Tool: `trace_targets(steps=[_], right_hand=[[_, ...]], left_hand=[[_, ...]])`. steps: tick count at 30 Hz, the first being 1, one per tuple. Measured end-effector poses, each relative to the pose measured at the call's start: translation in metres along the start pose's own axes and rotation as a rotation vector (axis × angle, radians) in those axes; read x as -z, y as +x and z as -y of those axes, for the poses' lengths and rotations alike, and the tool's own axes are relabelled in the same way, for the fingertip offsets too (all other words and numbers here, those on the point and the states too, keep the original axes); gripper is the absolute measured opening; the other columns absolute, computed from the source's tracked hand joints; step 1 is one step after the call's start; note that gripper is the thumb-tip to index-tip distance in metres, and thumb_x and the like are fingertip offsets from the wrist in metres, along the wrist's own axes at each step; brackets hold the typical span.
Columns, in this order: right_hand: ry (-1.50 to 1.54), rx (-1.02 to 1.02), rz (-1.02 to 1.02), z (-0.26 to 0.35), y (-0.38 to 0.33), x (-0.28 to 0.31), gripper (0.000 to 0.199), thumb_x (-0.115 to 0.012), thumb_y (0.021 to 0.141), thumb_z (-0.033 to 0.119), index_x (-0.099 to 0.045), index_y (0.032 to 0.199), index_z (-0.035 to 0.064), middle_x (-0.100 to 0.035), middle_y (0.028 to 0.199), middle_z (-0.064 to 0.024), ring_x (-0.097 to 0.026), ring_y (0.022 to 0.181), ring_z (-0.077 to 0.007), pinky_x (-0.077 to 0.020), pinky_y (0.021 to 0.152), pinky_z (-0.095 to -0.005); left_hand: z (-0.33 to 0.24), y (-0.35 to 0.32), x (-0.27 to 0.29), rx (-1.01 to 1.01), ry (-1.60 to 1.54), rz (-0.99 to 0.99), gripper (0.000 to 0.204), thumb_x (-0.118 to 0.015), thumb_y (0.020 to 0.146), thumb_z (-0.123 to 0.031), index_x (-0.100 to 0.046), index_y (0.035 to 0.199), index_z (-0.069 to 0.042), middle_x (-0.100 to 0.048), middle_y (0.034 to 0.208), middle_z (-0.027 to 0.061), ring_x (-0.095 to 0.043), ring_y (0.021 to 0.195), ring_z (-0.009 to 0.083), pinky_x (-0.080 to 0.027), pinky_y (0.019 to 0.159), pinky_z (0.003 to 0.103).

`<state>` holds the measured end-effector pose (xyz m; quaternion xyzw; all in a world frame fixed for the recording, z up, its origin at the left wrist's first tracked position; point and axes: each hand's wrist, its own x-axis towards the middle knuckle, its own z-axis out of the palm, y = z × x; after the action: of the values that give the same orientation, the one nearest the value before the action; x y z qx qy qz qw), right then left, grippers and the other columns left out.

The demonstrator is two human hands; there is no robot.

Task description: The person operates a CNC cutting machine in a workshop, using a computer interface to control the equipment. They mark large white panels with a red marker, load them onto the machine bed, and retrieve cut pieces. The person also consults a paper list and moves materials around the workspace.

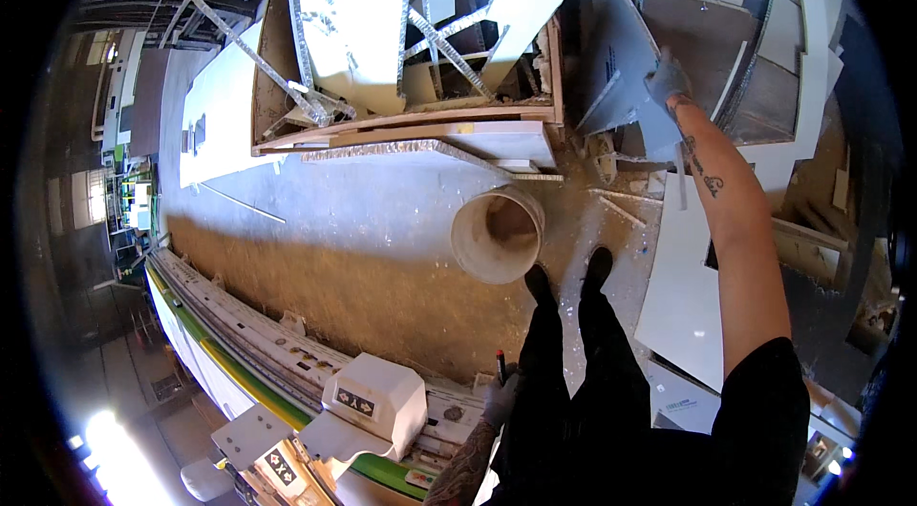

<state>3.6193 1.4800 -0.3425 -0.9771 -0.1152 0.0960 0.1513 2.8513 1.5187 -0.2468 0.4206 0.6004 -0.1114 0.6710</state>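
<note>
The gloved right hand (pixel 667 78) has its grip closed on the upper edge of a flat grey offcut panel (pixel 621 76) leaning beside the wooden scrap crate (pixel 420 119). The gloved left hand (pixel 499 399) holds a dark red-tipped marker (pixel 501 365) by the hip. A round beige bucket (pixel 499 235) stands on open dusty floor (pixel 363 220) before the feet.

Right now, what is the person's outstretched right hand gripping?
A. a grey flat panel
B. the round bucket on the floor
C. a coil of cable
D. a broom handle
A: the gloved right hand grips the top edge of a grey flat panel; the bucket stands untouched.
</note>
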Motion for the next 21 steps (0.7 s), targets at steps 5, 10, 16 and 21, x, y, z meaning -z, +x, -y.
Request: trace_targets(steps=[5, 10, 16, 21], right_hand=[[0.132, 0.005, -0.113, -0.056, -0.038, 0.007, 0.089, -0.073, 0.085, 0.035, -0.025, 0.154, 0.0061, -0.052, 0.136, -0.0318, -0.056, 0.121, -0.0491, -0.0467, 0.101, -0.0526], [0.578, 0.142, -0.287, -0.097, -0.169, 0.034, 0.073, -0.072, 0.091, 0.019, -0.034, 0.15, -0.0017, -0.054, 0.136, -0.0262, -0.054, 0.126, -0.0365, -0.0461, 0.104, -0.0436], [0.695, -0.752, -0.12, -0.251, -0.539, -0.033, 0.078, -0.07, 0.092, 0.02, -0.028, 0.155, 0.0011, -0.042, 0.15, -0.024, -0.046, 0.136, -0.0345, -0.0431, 0.109, -0.0442], [0.649, -1.287, 0.019, -0.302, -0.985, -0.071, 0.049, -0.065, 0.094, 0.03, -0.05, 0.128, -0.0027, -0.061, 0.115, -0.0209, -0.06, 0.105, -0.0306, -0.0507, 0.09, -0.0448]], left_hand=[[-0.029, 0.004, -0.001, -0.051, 0.197, 0.038, 0.039, -0.06, 0.1, -0.017, -0.058, 0.134, 0.0, -0.066, 0.115, 0.009, -0.064, 0.097, 0.0174, -0.051, 0.085, 0.033], [-0.086, -0.012, -0.03, -0.093, 0.21, 0.109, 0.037, -0.059, 0.099, -0.019, -0.061, 0.132, -0.002, -0.066, 0.099, 0.0021, -0.06, 0.081, 0.0113, -0.049, 0.074, 0.028], [-0.108, 0.044, -0.01, -0.249, 0.444, 0.271, 0.037, -0.061, 0.098, -0.022, -0.063, 0.128, -0.001, -0.067, 0.098, 0.0049, -0.061, 0.085, 0.0119, -0.049, 0.076, 0.027], [-0.134, 0.096, 0.017, -0.292, 0.573, 0.377, 0.041, -0.064, 0.097, -0.023, -0.061, 0.131, 0.0, -0.068, 0.099, 0.0054, -0.062, 0.088, 0.0141, -0.05, 0.08, 0.029]])
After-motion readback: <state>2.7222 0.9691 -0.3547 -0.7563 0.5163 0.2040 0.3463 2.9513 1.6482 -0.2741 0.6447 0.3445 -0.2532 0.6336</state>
